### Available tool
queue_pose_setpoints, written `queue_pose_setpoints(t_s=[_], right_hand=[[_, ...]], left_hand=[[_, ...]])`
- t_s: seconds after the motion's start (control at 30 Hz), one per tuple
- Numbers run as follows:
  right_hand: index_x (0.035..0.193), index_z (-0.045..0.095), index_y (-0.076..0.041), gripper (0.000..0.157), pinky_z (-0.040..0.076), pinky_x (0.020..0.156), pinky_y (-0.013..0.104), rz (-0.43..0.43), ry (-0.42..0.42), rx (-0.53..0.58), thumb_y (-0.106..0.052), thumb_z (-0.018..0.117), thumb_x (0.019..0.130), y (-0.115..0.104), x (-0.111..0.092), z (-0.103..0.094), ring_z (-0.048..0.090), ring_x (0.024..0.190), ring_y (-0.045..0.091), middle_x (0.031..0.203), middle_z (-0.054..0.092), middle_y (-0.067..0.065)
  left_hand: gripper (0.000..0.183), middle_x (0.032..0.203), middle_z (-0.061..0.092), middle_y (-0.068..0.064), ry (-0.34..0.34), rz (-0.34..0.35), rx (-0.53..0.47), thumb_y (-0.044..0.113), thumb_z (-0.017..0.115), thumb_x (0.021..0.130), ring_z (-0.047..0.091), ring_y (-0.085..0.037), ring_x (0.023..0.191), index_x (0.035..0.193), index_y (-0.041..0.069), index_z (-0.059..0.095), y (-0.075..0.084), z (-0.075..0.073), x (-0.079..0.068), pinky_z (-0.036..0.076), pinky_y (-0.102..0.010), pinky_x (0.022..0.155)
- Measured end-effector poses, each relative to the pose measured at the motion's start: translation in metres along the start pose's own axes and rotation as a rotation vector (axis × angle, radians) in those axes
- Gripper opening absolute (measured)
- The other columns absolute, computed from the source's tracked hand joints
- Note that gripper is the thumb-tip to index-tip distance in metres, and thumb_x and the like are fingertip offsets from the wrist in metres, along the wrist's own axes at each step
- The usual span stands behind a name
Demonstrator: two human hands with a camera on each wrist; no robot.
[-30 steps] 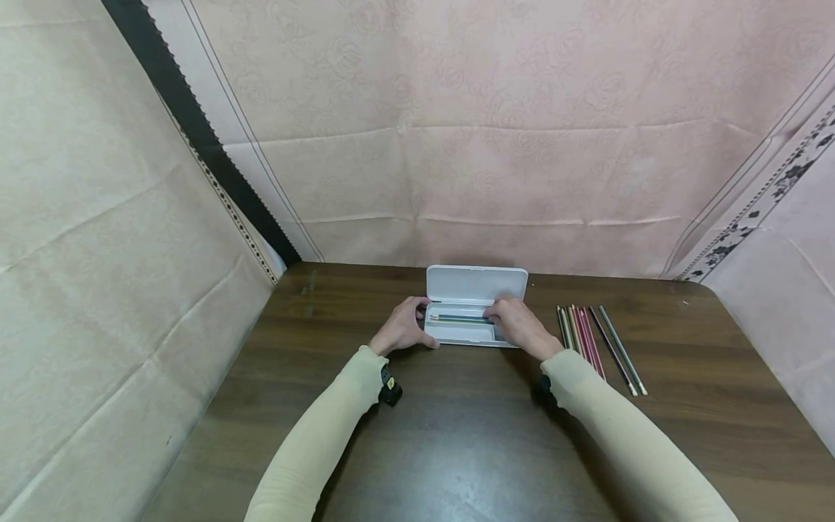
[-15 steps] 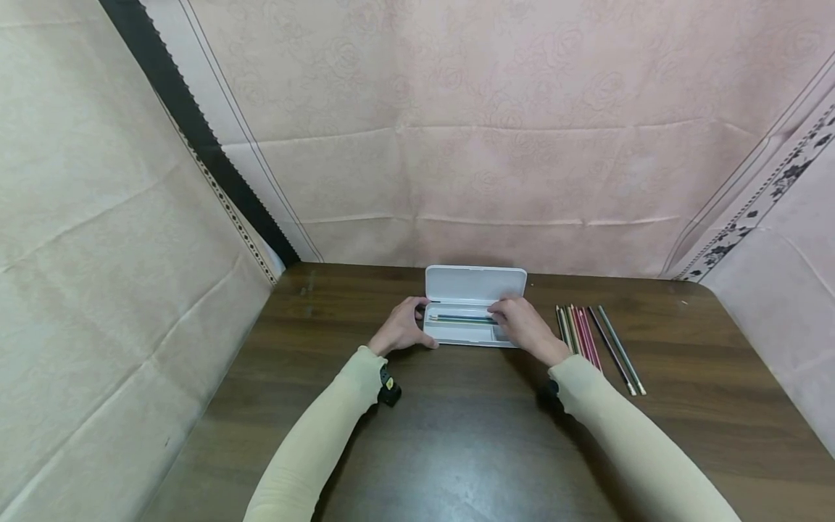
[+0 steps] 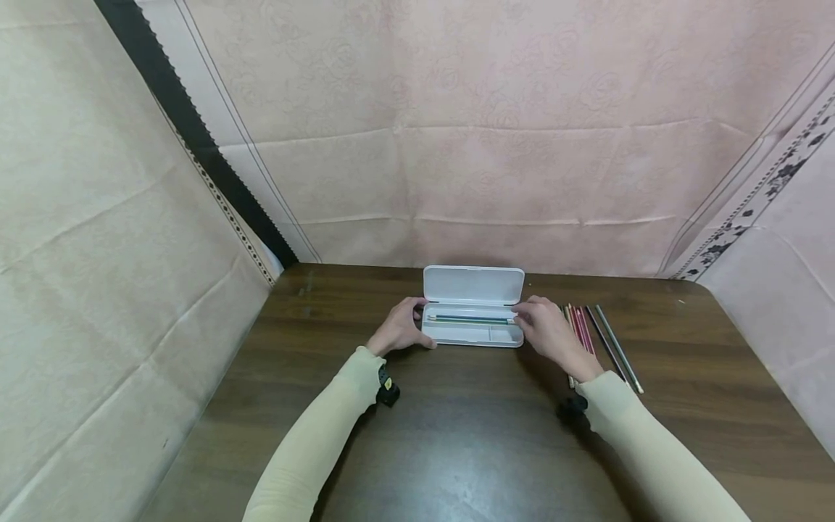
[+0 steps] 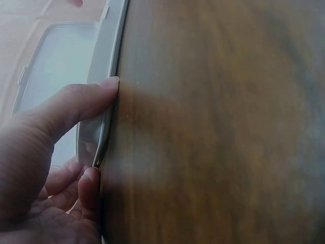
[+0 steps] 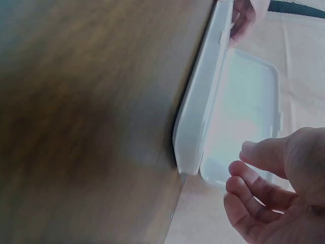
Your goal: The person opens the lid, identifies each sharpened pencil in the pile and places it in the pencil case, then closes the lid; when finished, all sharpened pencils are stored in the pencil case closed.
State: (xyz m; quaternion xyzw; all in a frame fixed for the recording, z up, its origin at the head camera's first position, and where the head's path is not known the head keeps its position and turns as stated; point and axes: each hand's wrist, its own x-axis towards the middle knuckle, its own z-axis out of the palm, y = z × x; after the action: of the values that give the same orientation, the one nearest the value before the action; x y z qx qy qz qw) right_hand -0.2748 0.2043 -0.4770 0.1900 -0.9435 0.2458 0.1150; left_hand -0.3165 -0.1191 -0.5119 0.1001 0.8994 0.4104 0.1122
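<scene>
A white pencil case [image 3: 457, 334] lies on the table with its lid [image 3: 472, 285] raised at the back. Inside, a few pencils [image 3: 466, 319] lie lengthwise. My left hand [image 3: 401, 328] grips the case's left end, its thumb along the front wall in the left wrist view and its fingers round the end. Over the right end hovers my right hand [image 3: 548, 330]. In the right wrist view its fingers [image 5: 249, 201] are loosely bent, and nothing shows between them and the thumb.
Right of the case, several pencils [image 3: 580, 325] lie side by side on the brown table [image 3: 450, 428], partly covered by my right hand and forearm. A teal pencil [image 3: 620, 349] is outermost. Pale cloth [image 3: 489, 174] hangs behind the table.
My right hand has drawn back to the right, from inside the case to its right end, uncovering more of the pencils and the compartments. My left hand stays on the case.
</scene>
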Motion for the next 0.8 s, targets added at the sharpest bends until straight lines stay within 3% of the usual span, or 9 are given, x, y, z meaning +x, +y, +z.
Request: queue_pose_setpoints(t_s=[0.3,0.5,0.8], right_hand=[[0.12,0.077,0.008,0.022,0.057,0.072,0.046,0.093,0.032,-0.028,-0.003,0.072,0.101,0.014,-0.028,-0.02,0.068,0.083,0.031,0.108,0.076,0.026],[0.121,0.075,0.013,0.026,0.06,0.08,0.057,0.141,0.057,-0.046,-0.002,0.072,0.099,0.022,-0.041,-0.031,0.076,0.088,0.04,0.104,0.078,0.03],[0.129,0.072,0.012,0.034,0.059,0.088,0.063,0.348,-0.05,-0.051,-0.009,0.066,0.102,0.031,-0.058,-0.049,0.075,0.106,0.051,0.116,0.077,0.034]], left_hand=[[0.095,0.155,0.056,-0.014,0.002,0.0,0.0,0.018,0.1,0.077,0.058,-0.032,0.138,0.158,0.01,0.051,0.0,-0.001,-0.001,0.051,-0.05,0.119],[0.095,0.155,0.056,-0.015,0.003,-0.005,-0.002,0.017,0.099,0.077,0.058,-0.033,0.138,0.158,0.01,0.051,0.001,-0.001,-0.001,0.05,-0.051,0.12],[0.095,0.155,0.056,-0.015,0.0,-0.004,0.004,0.018,0.099,0.077,0.057,-0.032,0.139,0.159,0.009,0.05,0.002,-0.001,-0.001,0.049,-0.051,0.12]])
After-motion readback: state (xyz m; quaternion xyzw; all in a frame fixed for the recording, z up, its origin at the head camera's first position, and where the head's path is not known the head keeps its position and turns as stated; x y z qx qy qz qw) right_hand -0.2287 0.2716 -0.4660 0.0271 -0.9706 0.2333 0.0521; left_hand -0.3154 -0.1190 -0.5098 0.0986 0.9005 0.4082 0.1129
